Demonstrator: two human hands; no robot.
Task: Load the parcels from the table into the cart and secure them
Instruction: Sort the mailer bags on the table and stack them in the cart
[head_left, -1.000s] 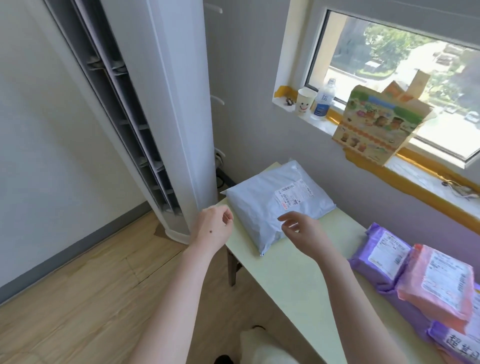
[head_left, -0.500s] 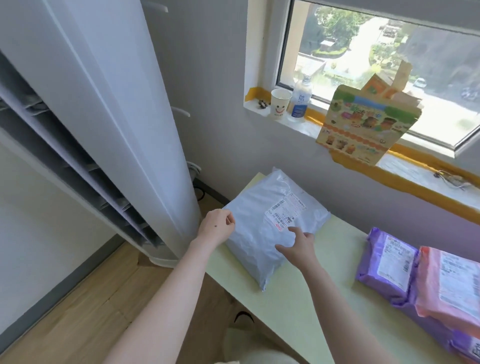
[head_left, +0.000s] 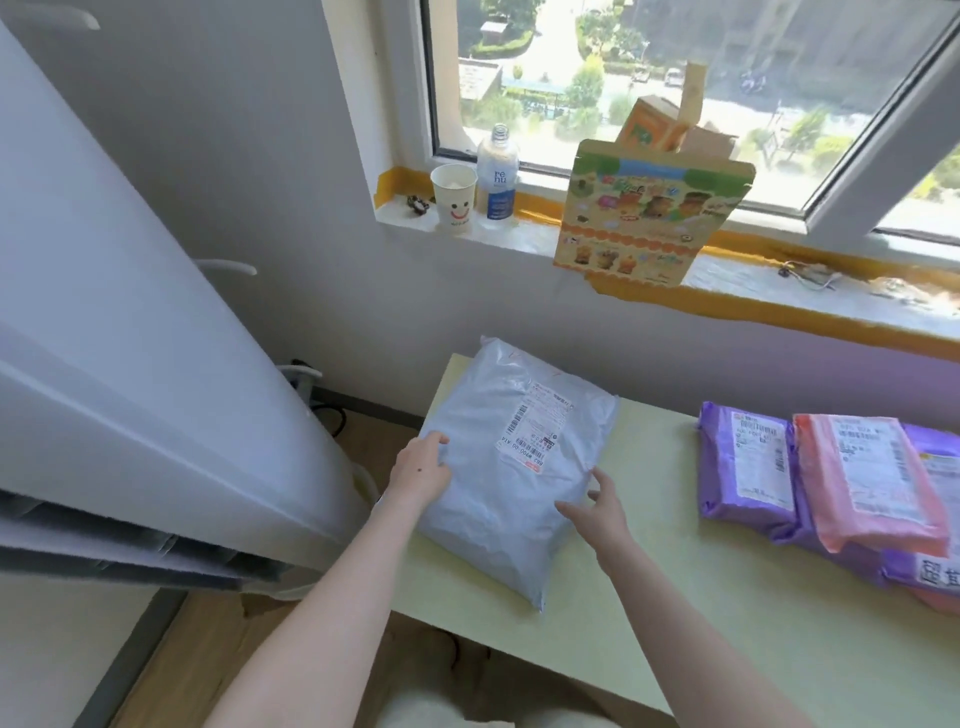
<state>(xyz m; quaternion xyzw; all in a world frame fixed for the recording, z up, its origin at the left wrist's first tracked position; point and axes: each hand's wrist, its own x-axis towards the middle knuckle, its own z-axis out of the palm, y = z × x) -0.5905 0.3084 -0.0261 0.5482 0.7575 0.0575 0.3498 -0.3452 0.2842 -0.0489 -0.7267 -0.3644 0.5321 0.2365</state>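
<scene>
A grey plastic parcel (head_left: 509, 457) with a white label lies at the left end of the pale green table (head_left: 675, 597), its left side overhanging the table edge. My left hand (head_left: 421, 467) has its fingers curled on the parcel's left edge. My right hand (head_left: 597, 506) rests with spread fingers on the parcel's near right side. Further right on the table a purple parcel (head_left: 743, 467) and a pink parcel (head_left: 867, 483) lie stacked over other purple ones. No cart is in view.
A tall white air-conditioner unit (head_left: 130, 338) stands close to the table's left end. The windowsill behind holds a paper cup (head_left: 453, 197), a bottle (head_left: 497, 176) and a colourful cardboard box (head_left: 644, 218). Wooden floor (head_left: 208, 649) shows below left.
Both hands have moved forward from above the table's near edge onto the grey parcel, the left to its left edge, the right to its right side. The view has closed in.
</scene>
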